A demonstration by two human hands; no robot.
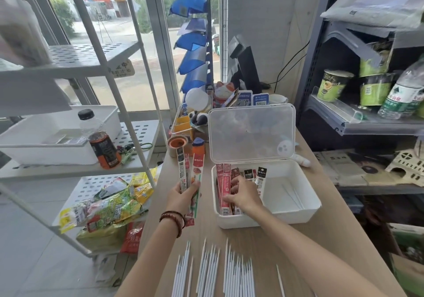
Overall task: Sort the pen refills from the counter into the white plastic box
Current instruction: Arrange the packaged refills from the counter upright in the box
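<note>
The white plastic box (296, 205) stands open on the wooden counter, its clear lid (252, 133) tipped up behind it. Several packaged pen refills (224, 186) stand upright in the box's left end. My right hand (244, 193) reaches into that end, fingers curled among those packs. Left of the box, my left hand (181, 195) grips a small bunch of refill packs (190, 172) held upright above the counter. Rows of bare white refills (220, 271) lie on the counter's near edge, and a few more loose ones (292, 194) lie inside the box.
A tape roll (177, 144), a small organiser (183, 122) and desk clutter sit behind the box. A white shelf rack (96, 150) with a drink bottle (101, 140) and snack bags (110, 205) stands left. A grey shelf (367, 122) with cup noodles stands right.
</note>
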